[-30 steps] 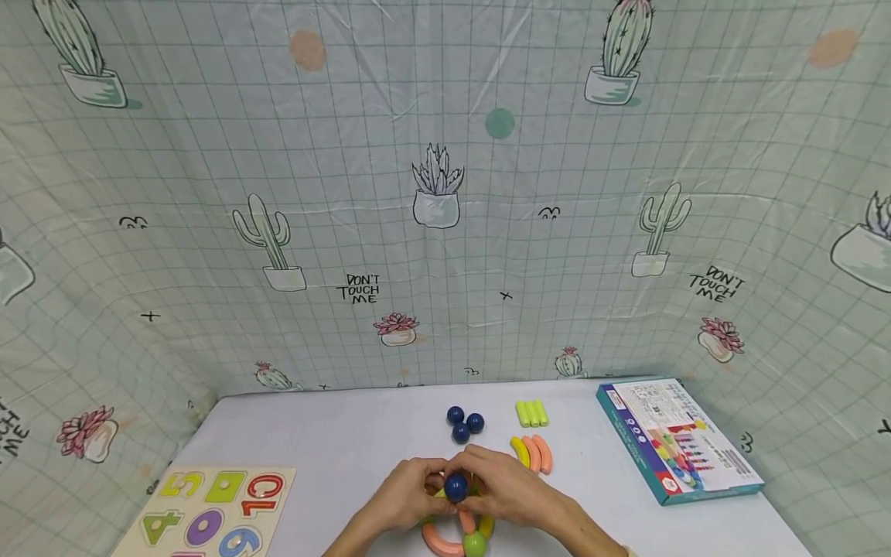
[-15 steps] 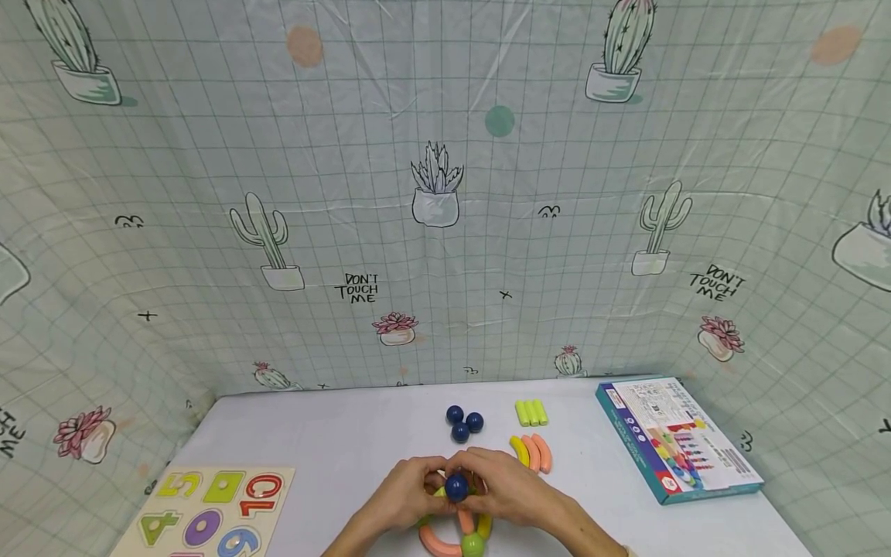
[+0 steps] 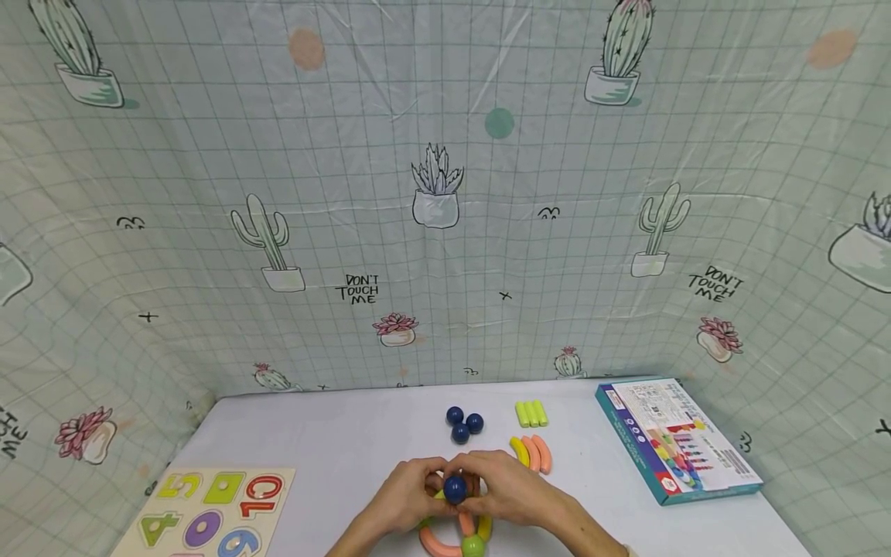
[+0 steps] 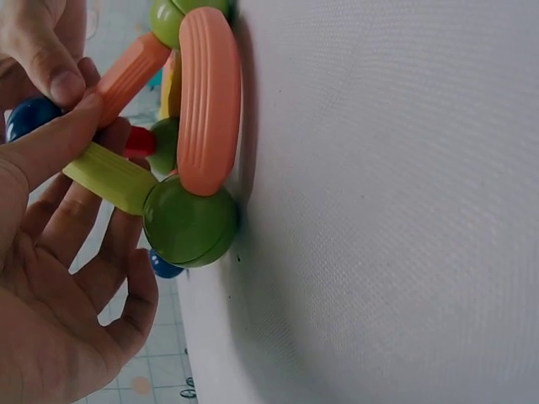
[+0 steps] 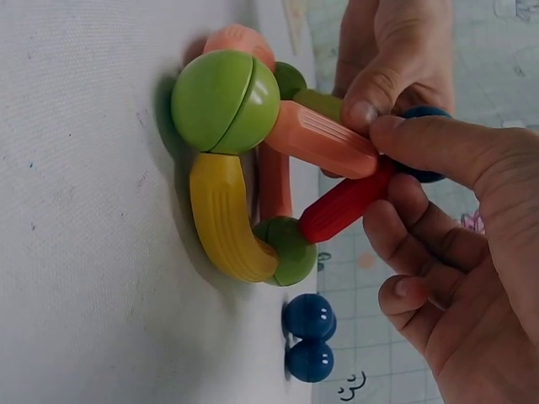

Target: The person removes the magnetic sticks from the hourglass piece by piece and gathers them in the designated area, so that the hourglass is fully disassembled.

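The blue ball (image 3: 455, 489) lies between the left hand (image 3: 407, 495) and right hand (image 3: 508, 487), neither plainly nearer; each grip is pinched round it and the rod ends beneath. The red rod (image 5: 347, 204), orange rod (image 5: 327, 140) and lime rod (image 4: 111, 178) slant up to it from green balls (image 5: 210, 101) on the white counter (image 3: 334, 433); patterned cloth (image 3: 334, 178) hangs behind.

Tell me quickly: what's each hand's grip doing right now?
Left hand: closed, holding the ball-and-rod frame at its top, by the navy ball.
Right hand: closed, holding that same top from the opposite side.
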Demonstrator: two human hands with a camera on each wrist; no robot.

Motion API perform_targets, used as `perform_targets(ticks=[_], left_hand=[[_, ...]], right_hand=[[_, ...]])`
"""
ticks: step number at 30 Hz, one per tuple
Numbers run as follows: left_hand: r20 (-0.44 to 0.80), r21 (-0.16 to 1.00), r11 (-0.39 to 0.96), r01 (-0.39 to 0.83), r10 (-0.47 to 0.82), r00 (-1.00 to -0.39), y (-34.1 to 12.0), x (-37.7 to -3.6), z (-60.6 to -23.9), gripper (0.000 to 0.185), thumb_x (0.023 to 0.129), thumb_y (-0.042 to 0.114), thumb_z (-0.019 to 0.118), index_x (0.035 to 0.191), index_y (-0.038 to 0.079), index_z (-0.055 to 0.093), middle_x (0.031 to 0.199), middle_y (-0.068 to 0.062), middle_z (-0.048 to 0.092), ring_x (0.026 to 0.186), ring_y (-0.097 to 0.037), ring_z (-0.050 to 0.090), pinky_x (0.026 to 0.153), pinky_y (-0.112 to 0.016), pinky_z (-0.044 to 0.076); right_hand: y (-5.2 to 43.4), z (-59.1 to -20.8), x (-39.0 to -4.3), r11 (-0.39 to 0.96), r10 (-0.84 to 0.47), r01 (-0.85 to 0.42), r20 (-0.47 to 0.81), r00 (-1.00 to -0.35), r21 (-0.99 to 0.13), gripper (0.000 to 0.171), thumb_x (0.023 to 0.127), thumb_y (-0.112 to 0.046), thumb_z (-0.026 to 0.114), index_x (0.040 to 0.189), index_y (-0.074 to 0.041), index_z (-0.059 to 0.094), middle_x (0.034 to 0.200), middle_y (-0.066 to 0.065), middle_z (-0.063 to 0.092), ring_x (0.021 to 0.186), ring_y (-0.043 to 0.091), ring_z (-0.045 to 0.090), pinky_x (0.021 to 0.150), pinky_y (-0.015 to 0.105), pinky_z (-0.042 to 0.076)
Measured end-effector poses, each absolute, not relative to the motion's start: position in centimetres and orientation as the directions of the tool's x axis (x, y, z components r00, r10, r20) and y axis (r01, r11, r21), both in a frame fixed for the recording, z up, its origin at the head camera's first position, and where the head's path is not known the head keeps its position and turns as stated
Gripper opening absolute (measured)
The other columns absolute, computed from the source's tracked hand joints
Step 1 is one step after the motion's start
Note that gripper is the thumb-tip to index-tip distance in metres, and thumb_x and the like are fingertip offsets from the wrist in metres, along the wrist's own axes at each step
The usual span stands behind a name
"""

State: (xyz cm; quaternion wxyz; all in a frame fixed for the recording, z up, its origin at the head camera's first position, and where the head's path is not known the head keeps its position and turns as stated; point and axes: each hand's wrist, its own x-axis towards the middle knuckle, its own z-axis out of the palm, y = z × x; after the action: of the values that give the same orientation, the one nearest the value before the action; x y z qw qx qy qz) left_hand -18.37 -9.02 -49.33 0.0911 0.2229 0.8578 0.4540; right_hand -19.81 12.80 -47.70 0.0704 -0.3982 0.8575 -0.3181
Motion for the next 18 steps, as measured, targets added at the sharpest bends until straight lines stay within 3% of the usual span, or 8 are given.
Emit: perform_targets(ticks=[6, 15, 18], left_hand=[[0.054, 0.816, 0.49, 0.307, 0.464, -0.884, -9.04, -18.29, -49.32, 0.035, 0.073, 0.021, 0.091, 0.103, 0.021, 0.073, 0.075, 0.013, 0.073, 0.075, 0.002, 0.064, 0.073, -0.022, 0.045], [0.005, 0.816, 0.517, 0.259, 0.442, -0.897, -9.33, -18.57, -49.27, 0.033, 0.075, 0.018, 0.089, 0.105, 0.02, 0.073, 0.08, 0.011, 0.075, 0.078, -0.001, 0.067, 0.076, -0.027, 0.048], [0.003, 0.819, 0.515, 0.252, 0.435, -0.9, -9.48, -18.59, -49.33, 0.033, 0.076, 0.014, 0.088, 0.105, 0.018, 0.074, 0.08, 0.011, 0.075, 0.075, -0.001, 0.065, 0.073, -0.025, 0.048]], right_hand=[[12.91, -47.63, -19.79, 0.463, -0.741, -0.652, 0.141, -0.657, -0.601, 0.034, 0.09, -0.03, 0.077, 0.121, -0.029, 0.064, 0.109, -0.019, 0.065, 0.089, -0.001, 0.057, 0.082, 0.028, 0.053], [13.16, -47.91, -19.97, 0.419, -0.764, -0.631, 0.123, -0.634, -0.653, 0.035, 0.091, -0.034, 0.075, 0.123, -0.027, 0.065, 0.097, -0.021, 0.065, 0.085, -0.002, 0.059, 0.083, 0.029, 0.053], [13.19, -47.97, -19.92, 0.393, -0.766, -0.618, 0.13, -0.63, -0.681, 0.035, 0.093, -0.035, 0.073, 0.125, -0.025, 0.065, 0.101, -0.02, 0.065, 0.087, -0.001, 0.059, 0.082, 0.029, 0.054]])
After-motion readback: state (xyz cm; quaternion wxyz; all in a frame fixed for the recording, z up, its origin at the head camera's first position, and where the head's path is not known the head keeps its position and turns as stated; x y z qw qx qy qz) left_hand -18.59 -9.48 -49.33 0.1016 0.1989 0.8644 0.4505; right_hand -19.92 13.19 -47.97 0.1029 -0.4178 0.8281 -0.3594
